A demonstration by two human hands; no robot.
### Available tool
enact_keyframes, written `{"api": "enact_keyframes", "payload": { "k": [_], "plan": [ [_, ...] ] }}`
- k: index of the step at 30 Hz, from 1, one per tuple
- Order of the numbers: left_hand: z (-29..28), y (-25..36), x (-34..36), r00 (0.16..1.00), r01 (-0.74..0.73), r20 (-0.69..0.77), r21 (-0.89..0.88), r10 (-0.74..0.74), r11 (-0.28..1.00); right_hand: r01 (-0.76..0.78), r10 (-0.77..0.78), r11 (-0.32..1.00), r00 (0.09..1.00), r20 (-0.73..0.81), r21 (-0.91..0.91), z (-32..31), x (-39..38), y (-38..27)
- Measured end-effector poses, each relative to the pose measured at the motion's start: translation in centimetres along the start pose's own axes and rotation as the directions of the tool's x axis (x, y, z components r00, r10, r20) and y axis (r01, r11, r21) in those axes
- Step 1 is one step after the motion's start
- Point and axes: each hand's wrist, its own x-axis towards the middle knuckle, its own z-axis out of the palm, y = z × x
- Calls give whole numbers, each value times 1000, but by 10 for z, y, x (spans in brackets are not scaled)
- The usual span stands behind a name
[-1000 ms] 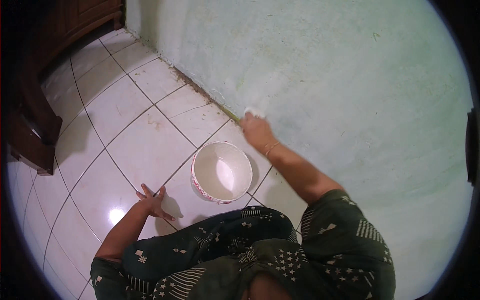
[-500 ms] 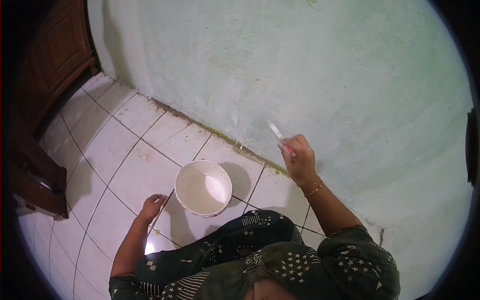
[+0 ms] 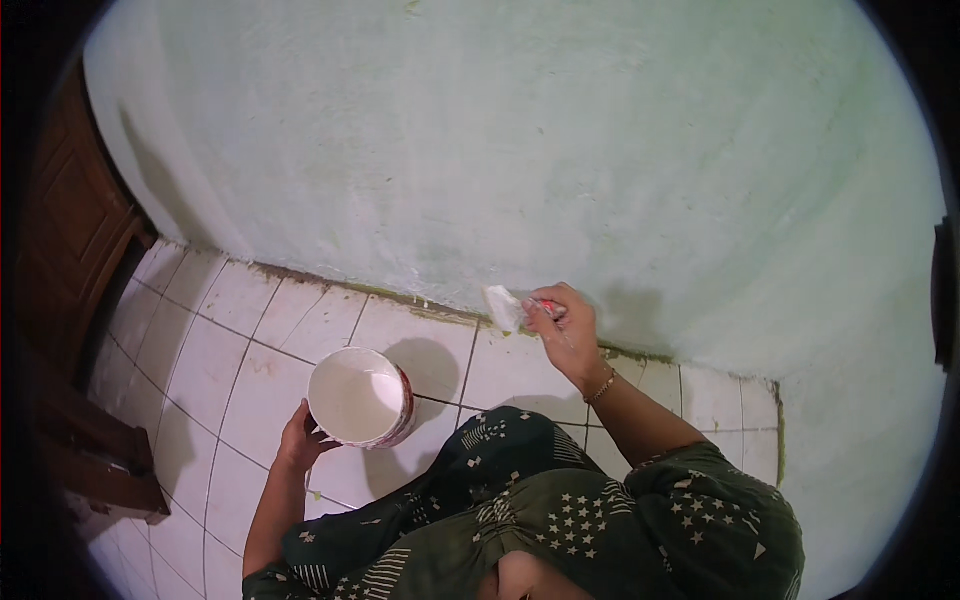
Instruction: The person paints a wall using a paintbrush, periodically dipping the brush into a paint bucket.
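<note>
A paintbrush with whitened bristles [image 3: 503,308] and a partly red handle is pinched in my right hand [image 3: 562,325]. Its bristle end lies close to the foot of the pale green wall [image 3: 450,160]; whether it touches is hard to tell. On my left, a white paint bucket [image 3: 347,405] with a red-patterned outside leans slightly toward my left hand [image 3: 301,438]. Thumb and fingers of that hand are spread around the bucket's lower left side, gripping it, with the fingertips partly hidden. White paint appears to be inside.
White floor tiles [image 3: 262,375] meet the wall along a rough, stained joint [image 3: 400,298]. At the far left stands a dark wooden cabinet [image 3: 75,215], with a wooden furniture leg [image 3: 115,455] nearer me. My patterned green clothing [image 3: 520,470] covers my knees below the bucket.
My left hand has come onto the bucket, which has shifted left and tilted. My right hand has lowered the brush, turning its broad bristle face into view. The view has shifted too.
</note>
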Motion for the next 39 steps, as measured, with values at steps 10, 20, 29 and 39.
{"api": "enact_keyframes", "payload": {
  "k": [10, 20, 29, 39],
  "plan": [
    [0, 6, -2, 999, -39, -3, 5, 39, 999, -263, 289, 915, 956, -43, 307, -22, -25, -15],
    [35, 28, 26, 990, 11, 137, 179, -36, 984, -390, 459, 793, 887, -40, 468, -48, -44, -12],
    [97, 28, 51, 936, -50, 352, 180, -17, 982, -366, 459, 718, 888, -7, 593, -28, -51, -3],
    [50, 45, 12, 984, 144, -7, 611, -177, 778, -459, 505, 556, 849, 157, 693, -30, -40, -11]
  ]
}}
